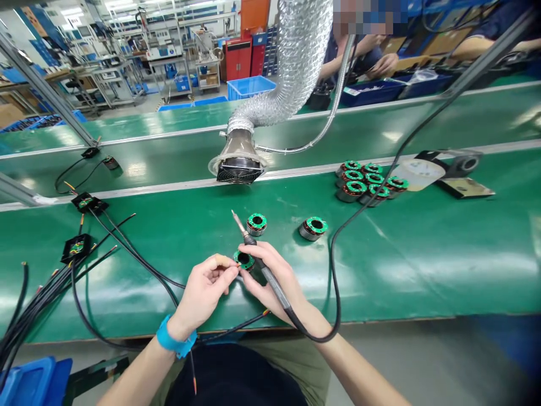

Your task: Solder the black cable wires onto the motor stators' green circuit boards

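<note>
In the head view, a motor stator with a green circuit board (244, 260) is on the bench between my two hands. My left hand (209, 285), with a blue wrist strap (175, 338), is closed in a pinch at the board's edge on a small reddish wire end (238, 264). A soldering iron (270, 280) lies across my right hand (276, 276), its tip pointing up and away from the stator. That hand's thumb and fingers also reach the stator's side. Just behind it is a second stator (256, 224), and a third stator (313, 228) stands to the right.
Several stators (367, 183) are grouped at the back right near a metal stand (460, 169). A fume extractor (239, 163) hangs over the bench. Black cables (46, 299) and small black boxes (78, 248) lie left. The iron's cord (333, 270) loops right. Co-workers' hands (382, 65) show beyond.
</note>
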Motion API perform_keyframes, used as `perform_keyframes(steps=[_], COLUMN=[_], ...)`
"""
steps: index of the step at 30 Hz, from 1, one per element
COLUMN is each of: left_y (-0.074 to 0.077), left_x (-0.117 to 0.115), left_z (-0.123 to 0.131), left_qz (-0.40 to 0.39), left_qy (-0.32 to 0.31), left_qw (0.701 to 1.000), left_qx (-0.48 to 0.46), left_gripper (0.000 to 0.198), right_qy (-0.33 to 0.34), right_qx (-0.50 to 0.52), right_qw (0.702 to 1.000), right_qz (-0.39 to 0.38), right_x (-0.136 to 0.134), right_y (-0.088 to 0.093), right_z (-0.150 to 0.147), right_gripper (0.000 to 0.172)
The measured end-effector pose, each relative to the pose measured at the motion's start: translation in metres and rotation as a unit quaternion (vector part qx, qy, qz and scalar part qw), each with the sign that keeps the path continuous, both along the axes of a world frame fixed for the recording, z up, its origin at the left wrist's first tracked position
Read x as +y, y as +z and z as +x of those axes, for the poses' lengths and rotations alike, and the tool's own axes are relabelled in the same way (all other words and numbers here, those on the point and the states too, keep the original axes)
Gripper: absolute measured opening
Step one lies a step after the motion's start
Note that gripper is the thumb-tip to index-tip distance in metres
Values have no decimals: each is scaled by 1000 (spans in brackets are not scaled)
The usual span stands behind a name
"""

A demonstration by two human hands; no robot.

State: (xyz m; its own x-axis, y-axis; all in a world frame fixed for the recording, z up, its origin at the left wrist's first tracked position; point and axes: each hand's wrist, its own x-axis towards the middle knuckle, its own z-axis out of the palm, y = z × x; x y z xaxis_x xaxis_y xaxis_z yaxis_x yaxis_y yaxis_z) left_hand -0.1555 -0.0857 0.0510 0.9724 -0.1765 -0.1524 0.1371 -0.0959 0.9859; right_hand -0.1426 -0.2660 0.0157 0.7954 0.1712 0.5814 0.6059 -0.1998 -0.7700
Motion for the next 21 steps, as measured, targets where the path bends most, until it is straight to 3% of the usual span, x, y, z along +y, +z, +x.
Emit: perform_keyframes(steps=[6,9,12,15,18,21], left_y=[-4,-9,-10,-6,-1,1], left_x=[3,4,2,-1,-5,-8], left_z=[-7,-13,-18,-20,-21,-22], left_qz=[24,93,150,178,184,168], left_qy=[-11,8,30,5,-10,13], left_qw=[1000,989,956,928,928,946], left_qx=[-14,-115,-250,-327,-323,-276], left_gripper=[28,15,4,8,11,13], right_qy=[-59,-63,-63,-57,-54,-91], right_qx=[27,37,58,69,64,63], right_qw=[993,990,988,985,982,974], right_qz=[100,117,126,145,171,198], right_x=[15,18,19,18,20,27], right_y=[2,1,0,-3,-5,-5], right_z=[-24,-30,-34,-37,-41,-43], right_gripper=[35,35,34,33,34,33])
